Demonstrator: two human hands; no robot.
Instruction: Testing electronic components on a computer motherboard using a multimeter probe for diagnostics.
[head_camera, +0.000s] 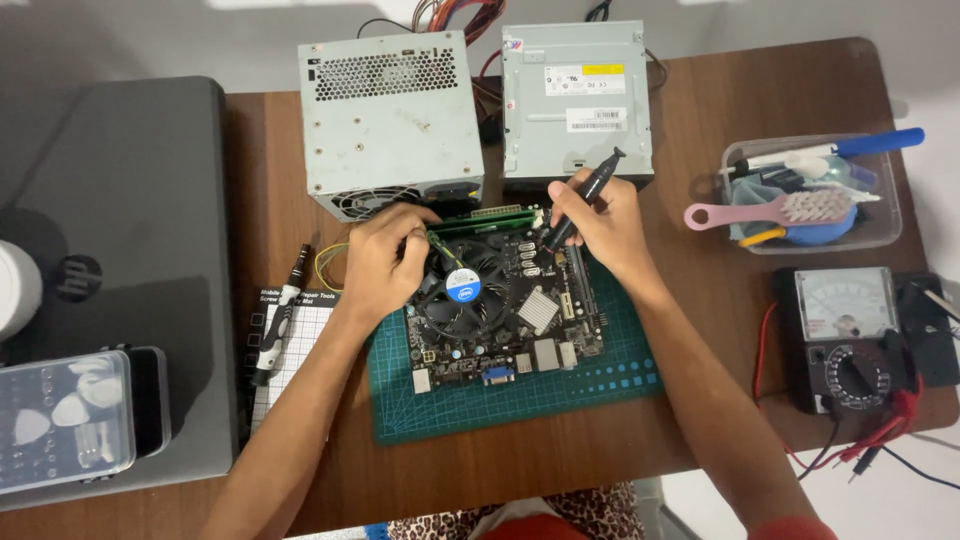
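A green computer motherboard (505, 315) with a black round cooling fan (462, 285) lies on a teal cutting mat (590, 385) at the middle of the brown wooden table (740, 100). It is steadied at its upper left corner by the left hand (385, 262), fingers curled, apparently on a green memory stick (480, 222). A black pen-shaped brush (583, 197) is gripped in the closed right hand (600, 225); light, short strokes, tip kept low, would serve best.

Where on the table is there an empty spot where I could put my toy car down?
Bare wood shows on the table between the silver drive and the plastic tub, and again along the near edge below the green mat. The middle is crowded: both the left hand and right hand work over the circuit board.
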